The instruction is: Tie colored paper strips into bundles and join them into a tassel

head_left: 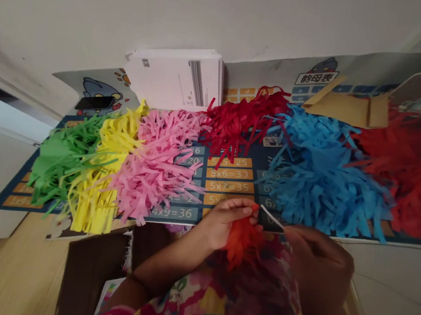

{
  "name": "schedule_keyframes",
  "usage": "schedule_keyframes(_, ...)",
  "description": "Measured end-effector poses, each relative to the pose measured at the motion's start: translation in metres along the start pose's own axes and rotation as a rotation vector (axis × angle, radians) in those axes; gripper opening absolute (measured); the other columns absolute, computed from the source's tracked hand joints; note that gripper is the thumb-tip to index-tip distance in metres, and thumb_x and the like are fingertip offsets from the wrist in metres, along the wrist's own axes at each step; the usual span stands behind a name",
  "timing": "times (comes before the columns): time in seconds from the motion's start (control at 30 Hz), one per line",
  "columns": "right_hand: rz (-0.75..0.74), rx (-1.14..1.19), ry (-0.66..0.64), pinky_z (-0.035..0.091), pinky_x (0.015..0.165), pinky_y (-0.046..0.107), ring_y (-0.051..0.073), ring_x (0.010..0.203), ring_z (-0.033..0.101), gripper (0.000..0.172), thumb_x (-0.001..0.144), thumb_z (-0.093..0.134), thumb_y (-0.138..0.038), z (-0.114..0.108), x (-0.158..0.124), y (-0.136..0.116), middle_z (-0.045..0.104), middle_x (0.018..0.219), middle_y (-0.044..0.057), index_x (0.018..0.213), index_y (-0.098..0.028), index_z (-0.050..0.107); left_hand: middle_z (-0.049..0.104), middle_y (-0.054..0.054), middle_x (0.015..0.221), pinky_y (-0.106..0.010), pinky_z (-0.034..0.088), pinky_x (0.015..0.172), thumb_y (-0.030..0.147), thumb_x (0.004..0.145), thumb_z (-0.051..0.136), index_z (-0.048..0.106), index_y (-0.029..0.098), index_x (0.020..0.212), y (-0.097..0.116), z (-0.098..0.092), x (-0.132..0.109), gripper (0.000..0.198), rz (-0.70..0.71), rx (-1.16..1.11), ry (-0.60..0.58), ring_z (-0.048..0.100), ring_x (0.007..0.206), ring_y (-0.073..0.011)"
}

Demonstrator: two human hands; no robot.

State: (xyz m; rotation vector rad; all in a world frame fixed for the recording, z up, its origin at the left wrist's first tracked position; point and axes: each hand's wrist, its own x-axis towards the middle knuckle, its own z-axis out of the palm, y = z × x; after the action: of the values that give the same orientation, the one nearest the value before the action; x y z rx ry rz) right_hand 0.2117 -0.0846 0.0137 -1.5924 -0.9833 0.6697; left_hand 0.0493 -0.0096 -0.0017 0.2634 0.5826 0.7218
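Note:
Near the table's front edge, my left hand is closed on the top of an orange-red paper tassel, whose strips hang down over the patterned clothing. My right hand, to the right, pinches a thin white strip by its lower end. The strip's upper end points to the tassel's top, close to my left fingertips. Behind my hands lie piles of cut paper tassels: green, yellow, pink, dark red, blue and red.
A stack of white paper or boxes stands against the wall. A dark phone lies at the back left. Brown card and a pale flat object are at the back right. A brown box is below the table's front edge.

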Motion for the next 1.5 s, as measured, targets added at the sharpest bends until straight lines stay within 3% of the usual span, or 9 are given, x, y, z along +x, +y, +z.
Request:
schedule_keyframes(0.37, -0.067, 0.002, -0.026, 0.041, 0.053, 0.025, 0.013, 0.058, 0.053, 0.011, 0.081, 0.074, -0.033, 0.007, 0.005, 0.003, 0.061, 0.065, -0.002, 0.074, -0.024, 0.073, 0.059, 0.006, 0.054, -0.022, 0.054, 0.054, 0.038, 0.053, 0.095, 0.057, 0.013, 0.071, -0.004, -0.002, 0.006, 0.048, 0.121, 0.148, 0.162, 0.051, 0.043, -0.0042)
schedule_keyframes(0.57, -0.082, 0.027, -0.019, 0.038, 0.051, 0.025, 0.012, 0.056, 0.05, 0.012, 0.079, 0.074, -0.031, 0.011, 0.004, -0.004, 0.06, 0.063, -0.002, 0.069, -0.024, 0.072, 0.07, -0.001, 0.071, -0.028, 0.059, 0.064, 0.032, 0.053, 0.095, 0.067, 0.012, 0.08, 0.0, 0.004, 0.003, 0.044, 0.078, 0.052, 0.137, 0.065, 0.061, -0.0122)
schedule_keyframes(1.0, -0.044, -0.04, -0.058, 0.04, 0.051, 0.026, 0.014, 0.054, 0.051, 0.018, 0.08, 0.073, -0.038, 0.009, 0.004, 0.001, 0.061, 0.062, -0.001, 0.069, -0.024, 0.072, 0.069, 0.001, 0.069, -0.028, 0.058, 0.063, 0.03, 0.055, 0.094, 0.063, 0.014, 0.081, -0.001, 0.003, 0.002, 0.043, 0.069, 0.075, 0.122, 0.064, 0.058, -0.0114)
schedule_keyframes(1.1, -0.059, -0.095, -0.101, 0.041, 0.052, 0.026, 0.014, 0.056, 0.054, 0.02, 0.081, 0.072, -0.039, 0.009, 0.006, 0.006, 0.063, 0.063, -0.001, 0.069, -0.023, 0.071, 0.069, 0.0, 0.071, -0.025, 0.054, 0.062, 0.034, 0.06, 0.092, 0.059, 0.015, 0.078, -0.007, 0.002, 0.002, 0.042, 0.171, 0.23, 0.098, 0.063, 0.058, -0.0102)
schedule_keyframes(1.17, -0.031, -0.102, -0.25, 0.045, 0.055, 0.025, 0.015, 0.06, 0.059, 0.019, 0.085, 0.068, -0.042, 0.009, 0.01, 0.011, 0.068, 0.071, 0.0, 0.084, -0.024, 0.073, 0.07, -0.001, 0.075, -0.024, 0.052, 0.064, 0.033, 0.066, 0.088, 0.056, 0.017, 0.079, -0.01, 0.001, 0.0, 0.038, 0.333, 0.425, 0.09, 0.065, 0.064, -0.0118)
schedule_keyframes(1.27, 0.015, -0.063, -0.492, 0.052, 0.065, 0.028, 0.018, 0.074, 0.067, 0.034, 0.094, 0.055, -0.045, 0.011, 0.015, 0.017, 0.073, 0.093, 0.003, 0.119, -0.024, 0.066, 0.07, -0.004, 0.085, -0.027, 0.051, 0.072, 0.026, 0.077, 0.078, 0.058, 0.019, 0.088, -0.013, -0.002, -0.005, 0.024, 0.519, 0.838, 0.104, 0.067, 0.078, -0.0165)
schedule_keyframes(1.33, -0.047, -0.109, -0.554, 0.053, 0.073, 0.03, 0.02, 0.085, 0.068, 0.034, 0.096, 0.051, -0.044, 0.013, 0.017, 0.017, 0.073, 0.101, 0.005, 0.12, -0.024, 0.065, 0.069, -0.006, 0.09, -0.03, 0.05, 0.078, 0.02, 0.08, 0.072, 0.061, 0.02, 0.092, -0.012, -0.004, -0.01, 0.016, 0.589, 1.131, 0.104, 0.067, 0.085, -0.0191)
schedule_keyframes(1.4, -0.183, -0.202, -0.533, 0.052, 0.077, 0.031, 0.02, 0.088, 0.068, 0.028, 0.096, 0.052, -0.041, 0.014, 0.018, 0.016, 0.074, 0.099, 0.005, 0.108, -0.025, 0.071, 0.07, -0.007, 0.094, -0.032, 0.048, 0.081, 0.018, 0.08, 0.069, 0.064, 0.02, 0.093, -0.01, -0.004, -0.014, 0.014, 0.642, 1.347, 0.082, 0.066, 0.089, -0.0214)
schedule_keyframes(1.5, -0.403, -0.316, -0.362, 0.051, 0.076, 0.034, 0.021, 0.083, 0.067, 0.023, 0.094, 0.056, -0.039, 0.011, 0.019, 0.018, 0.074, 0.087, 0.004, 0.092, -0.027, 0.076, 0.07, -0.008, 0.091, -0.031, 0.047, 0.08, 0.023, 0.083, 0.067, 0.067, 0.02, 0.092, -0.01, -0.002, -0.018, 0.01, 0.674, 1.46, 0.076, 0.065, 0.087, -0.0224)
